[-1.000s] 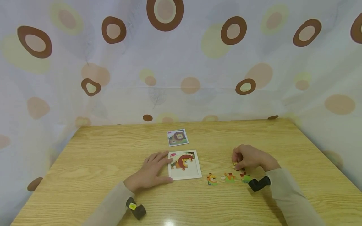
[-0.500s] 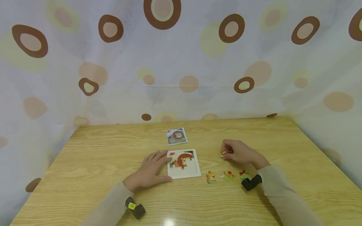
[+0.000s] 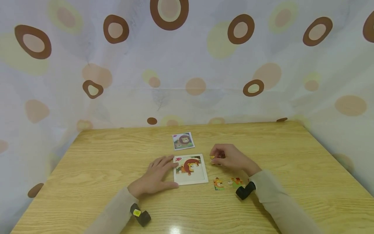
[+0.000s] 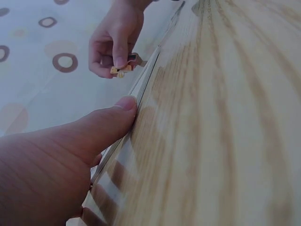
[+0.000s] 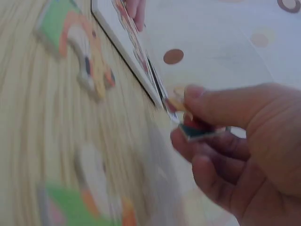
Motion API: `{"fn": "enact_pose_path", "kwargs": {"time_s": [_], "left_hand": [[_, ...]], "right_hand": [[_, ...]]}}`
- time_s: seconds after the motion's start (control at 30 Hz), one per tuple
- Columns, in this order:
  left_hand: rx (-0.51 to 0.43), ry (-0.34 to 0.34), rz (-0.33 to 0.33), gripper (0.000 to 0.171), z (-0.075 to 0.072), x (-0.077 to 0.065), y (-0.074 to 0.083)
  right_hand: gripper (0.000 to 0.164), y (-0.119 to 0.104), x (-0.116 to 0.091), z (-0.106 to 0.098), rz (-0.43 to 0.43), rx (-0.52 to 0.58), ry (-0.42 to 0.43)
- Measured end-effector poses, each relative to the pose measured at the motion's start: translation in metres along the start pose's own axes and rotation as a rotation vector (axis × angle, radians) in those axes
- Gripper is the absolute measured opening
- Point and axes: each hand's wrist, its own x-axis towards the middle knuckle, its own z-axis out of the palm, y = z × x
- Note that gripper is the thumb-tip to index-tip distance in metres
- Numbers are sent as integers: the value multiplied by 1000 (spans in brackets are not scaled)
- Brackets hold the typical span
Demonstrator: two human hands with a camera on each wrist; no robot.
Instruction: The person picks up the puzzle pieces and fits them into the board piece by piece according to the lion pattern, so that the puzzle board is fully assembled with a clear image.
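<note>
A white-rimmed jigsaw tray (image 3: pixel 191 183) lies on the table, its upper part filled with a lion picture and its lower part showing bare backing. My left hand (image 3: pixel 156 177) rests at the tray's left side with fingers extended; in the left wrist view its thumb (image 4: pixel 110 125) touches the tray's edge. Just right of the tray, my right hand (image 3: pixel 230 157) pinches a jigsaw piece (image 5: pixel 190 132) between thumb and fingers, above the table. Most of that piece is hidden by the fingers. Loose jigsaw pieces (image 3: pixel 218 184) lie below the right hand.
Behind the tray lies a small lion picture card (image 3: pixel 183 141). Another loose piece (image 3: pixel 237 182) sits beside the right wrist's black camera (image 3: pixel 245 190), which partly covers that area. A patterned curtain (image 3: pixel 195 107) stands along the table's far edge.
My right hand has lifted the pinched jigsaw piece from above the loose pieces and carried it left, close to the tray. The left hand stays in place at the tray.
</note>
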Motion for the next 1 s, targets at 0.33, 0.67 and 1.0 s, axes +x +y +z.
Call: {"fn": "enact_pose_path", "kwargs": {"time_s": [0.33,0.67,1.0], "left_hand": [[-1,-6,-11,70,0,0,0],[-17,-9,-21,69,0,1,0],[-8,-10,-14,69,-1,1,0]], "right_hand": [[10,-14,18,20,-17,16,-3],[6,-22,28,34,-24,10,-56],[6,-29,30,40,19,-67,-41]]}}
